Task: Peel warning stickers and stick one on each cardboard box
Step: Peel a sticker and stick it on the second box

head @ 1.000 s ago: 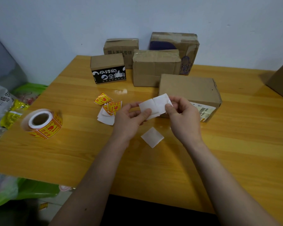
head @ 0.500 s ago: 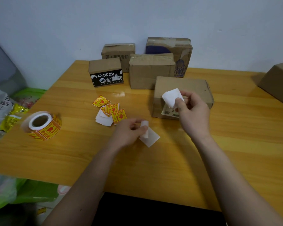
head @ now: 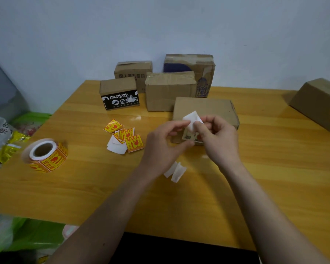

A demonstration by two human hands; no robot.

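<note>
My right hand (head: 219, 140) pinches a white sticker piece (head: 191, 117), blank side up, over the front edge of the nearest cardboard box (head: 208, 108). My left hand (head: 163, 147) is raised beside it, with the index fingertip touching the piece and the thumb lower and apart. Several yellow-and-red warning stickers (head: 124, 137) lie loose on the table with white backing scraps. Two white backing pieces (head: 176, 171) lie below my hands. The sticker roll (head: 46, 155) sits at the left.
Several more boxes stand at the back: a black-printed one (head: 119, 94), a plain one (head: 170, 90), and two behind (head: 134, 72) (head: 191, 63). Another box (head: 320, 103) is at the far right. Plastic bags (head: 11, 141) crowd the wooden table's (head: 84, 191) left edge.
My left hand laid a white backing piece on the table, then rose back to the piece in my right hand. My right hand kept its piece over the near box.
</note>
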